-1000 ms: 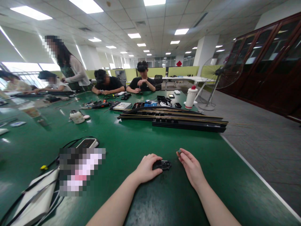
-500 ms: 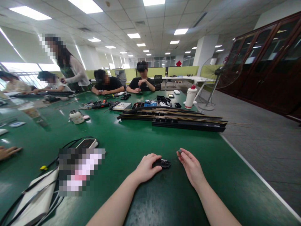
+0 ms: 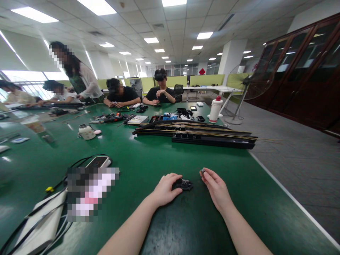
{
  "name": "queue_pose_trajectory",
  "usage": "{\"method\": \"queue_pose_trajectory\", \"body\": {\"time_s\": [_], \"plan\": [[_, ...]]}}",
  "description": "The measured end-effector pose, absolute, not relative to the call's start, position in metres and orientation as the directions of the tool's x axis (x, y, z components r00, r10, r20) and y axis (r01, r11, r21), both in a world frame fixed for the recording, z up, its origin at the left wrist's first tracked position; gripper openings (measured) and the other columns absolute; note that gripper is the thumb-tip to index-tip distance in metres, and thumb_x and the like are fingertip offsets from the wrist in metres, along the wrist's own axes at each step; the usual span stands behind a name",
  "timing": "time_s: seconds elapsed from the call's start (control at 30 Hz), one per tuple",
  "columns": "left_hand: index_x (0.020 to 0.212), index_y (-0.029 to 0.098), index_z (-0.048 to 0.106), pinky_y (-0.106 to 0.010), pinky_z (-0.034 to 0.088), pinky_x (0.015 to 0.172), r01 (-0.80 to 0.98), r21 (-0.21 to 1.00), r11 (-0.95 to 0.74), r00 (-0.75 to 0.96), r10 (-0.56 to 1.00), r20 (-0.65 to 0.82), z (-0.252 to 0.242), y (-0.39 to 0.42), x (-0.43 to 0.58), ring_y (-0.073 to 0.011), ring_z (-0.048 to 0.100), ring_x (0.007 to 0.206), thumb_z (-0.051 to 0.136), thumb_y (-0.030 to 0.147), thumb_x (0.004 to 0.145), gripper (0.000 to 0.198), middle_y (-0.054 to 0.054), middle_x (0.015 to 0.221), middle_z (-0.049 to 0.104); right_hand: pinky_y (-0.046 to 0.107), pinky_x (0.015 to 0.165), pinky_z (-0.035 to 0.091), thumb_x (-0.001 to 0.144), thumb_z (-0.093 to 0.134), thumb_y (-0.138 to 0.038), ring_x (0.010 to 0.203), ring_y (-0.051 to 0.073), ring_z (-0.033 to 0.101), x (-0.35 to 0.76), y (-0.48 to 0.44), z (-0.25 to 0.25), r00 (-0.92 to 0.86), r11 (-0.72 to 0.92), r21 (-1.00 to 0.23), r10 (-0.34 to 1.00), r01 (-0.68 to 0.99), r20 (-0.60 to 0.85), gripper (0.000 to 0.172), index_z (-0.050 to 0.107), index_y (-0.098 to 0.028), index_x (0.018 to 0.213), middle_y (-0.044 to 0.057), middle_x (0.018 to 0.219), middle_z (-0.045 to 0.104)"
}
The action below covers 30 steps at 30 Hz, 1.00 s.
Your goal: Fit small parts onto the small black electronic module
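Observation:
On the green table (image 3: 148, 159), my left hand (image 3: 167, 189) is closed around one end of a small black plastic part (image 3: 186, 184). The part's far end sticks out to the right, with uneven details on its upper face, too small to name. To the right of it, my right hand (image 3: 215, 184) pinches a small grey piece (image 3: 202, 170) between thumb and fingertips, slightly above the tabletop. A gap separates the grey piece from the black part.
Ahead lie long black rails (image 3: 212, 141) with thin brass-coloured rods. Behind stands a white bottle with a red cap (image 3: 215, 109). A power bank (image 3: 98, 162), cables and a white box (image 3: 39, 226) lie left. Several people sit or stand around the table.
My hands have hardly moved; the grey piece looks slightly turned in my right fingertips. At the left edge, another person's hand has left the view. The standing person has shifted slightly.

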State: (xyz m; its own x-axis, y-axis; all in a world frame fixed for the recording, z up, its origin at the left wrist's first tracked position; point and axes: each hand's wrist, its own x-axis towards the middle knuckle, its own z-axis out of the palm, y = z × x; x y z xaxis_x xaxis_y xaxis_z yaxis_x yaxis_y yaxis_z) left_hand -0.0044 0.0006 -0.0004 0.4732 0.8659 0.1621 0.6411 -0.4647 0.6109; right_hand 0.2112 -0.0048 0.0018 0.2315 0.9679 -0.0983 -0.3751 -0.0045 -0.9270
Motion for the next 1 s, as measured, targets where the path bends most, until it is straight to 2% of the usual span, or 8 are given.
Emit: {"method": "queue_pose_trajectory", "body": {"time_s": [0.23, 0.63, 0.83, 1.0], "plan": [[0.122, 0.024, 0.053, -0.037, 0.038, 0.094, 0.642, 0.607, -0.469, 0.474, 0.864, 0.167, 0.002, 0.0, -0.004, -0.0233, 0.051, 0.106, 0.063, 0.026, 0.078, 0.046, -0.005, 0.116, 0.058, 0.041, 0.094, 0.044, 0.058, 0.078, -0.044, 0.096, 0.023, 0.064, 0.211, -0.005, 0.0, 0.213, -0.01, -0.963, 0.975, -0.268, -0.069, 0.043, 0.068, -0.021, 0.092, 0.006, 0.094, 0.072], [0.12, 0.025, 0.053, -0.036, 0.038, 0.093, 0.62, 0.618, -0.483, 0.484, 0.856, 0.184, 0.001, 0.0, -0.004, -0.0226, 0.051, 0.108, 0.064, 0.023, 0.077, 0.044, -0.004, 0.118, 0.058, 0.042, 0.093, 0.046, 0.055, 0.078, -0.046, 0.094, 0.024, 0.065, 0.204, -0.008, 0.003, 0.095, 0.006, -0.993, 0.995, -0.114, -0.005, 0.045, 0.067, -0.02, 0.09, 0.008, 0.093, 0.072], [0.119, 0.025, 0.053, -0.036, 0.039, 0.092, 0.624, 0.61, -0.488, 0.483, 0.855, 0.19, 0.0, 0.001, -0.004, -0.0222, 0.052, 0.106, 0.066, 0.024, 0.076, 0.045, -0.003, 0.116, 0.058, 0.045, 0.091, 0.046, 0.067, 0.07, -0.04, 0.092, 0.025, 0.065, 0.202, -0.009, -0.003, -0.003, 0.091, -0.991, 0.996, 0.096, 0.091, 0.035, 0.066, -0.019, 0.094, 0.009, 0.096, 0.071], [0.119, 0.025, 0.053, -0.036, 0.039, 0.092, 0.618, 0.613, -0.493, 0.485, 0.852, 0.197, -0.001, 0.002, -0.005, -0.0223, 0.052, 0.106, 0.066, 0.024, 0.076, 0.045, -0.003, 0.116, 0.058, 0.043, 0.092, 0.044, 0.072, 0.066, -0.032, 0.096, 0.024, 0.062, 0.199, -0.014, -0.002, -0.056, 0.173, -0.938, 0.985, 0.3, 0.164, 0.024, 0.068, -0.021, 0.092, 0.008, 0.099, 0.069]]}}
